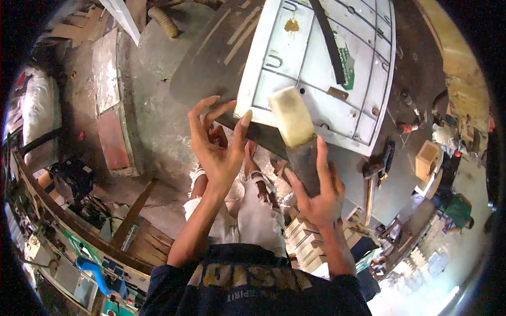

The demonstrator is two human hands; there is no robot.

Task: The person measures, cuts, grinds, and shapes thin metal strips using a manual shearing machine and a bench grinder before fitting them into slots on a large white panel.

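Observation:
A large white panel (321,68) with dark grooved lines and a green printed patch lies in front of me. At its near left corner is my left hand (219,150), fingers apart and curved, thumb by the panel's edge. My right hand (322,197) has its thumb and index finger around the dark lower part of a pale cream block (292,117). That block rests over or on the panel's near edge; its exact kind is unclear. A black strip (328,39) lies lengthwise across the panel, with a small brown piece (337,94) near its end.
A dark grey tabletop (211,52) bears the panel. To the right lie a hammer (371,176) and other tools. A wooden box (426,159) stands farther right, near a person in green (458,211). A ribbed hose (163,22) is far left, and a workbench edge (79,224) curves at lower left.

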